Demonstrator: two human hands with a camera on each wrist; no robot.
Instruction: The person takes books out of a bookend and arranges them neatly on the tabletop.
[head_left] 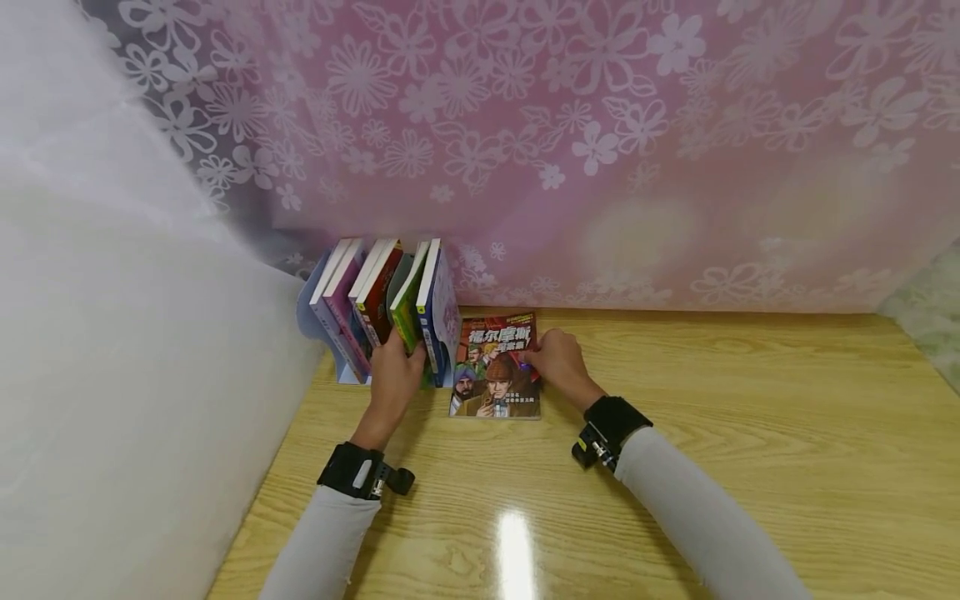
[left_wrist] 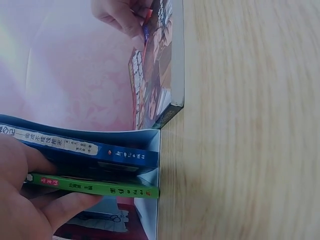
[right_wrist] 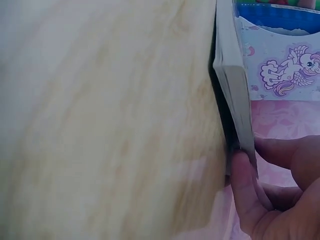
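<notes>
Head view: arms (head_left: 318, 542) outstretched, left hand (head_left: 396, 373) round green book (head_left: 406, 323), right hand (head_left: 559, 363) in a pinch on red-covered book (head_left: 495, 371).

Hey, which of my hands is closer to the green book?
Left. The left hand grips the green book in the rack; the right hand is farther right, pinching the cartoon book beside the rack.

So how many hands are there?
2: the left hand pinches the green book in the rack; the right hand pinches the picture-cover book beside it.
</notes>
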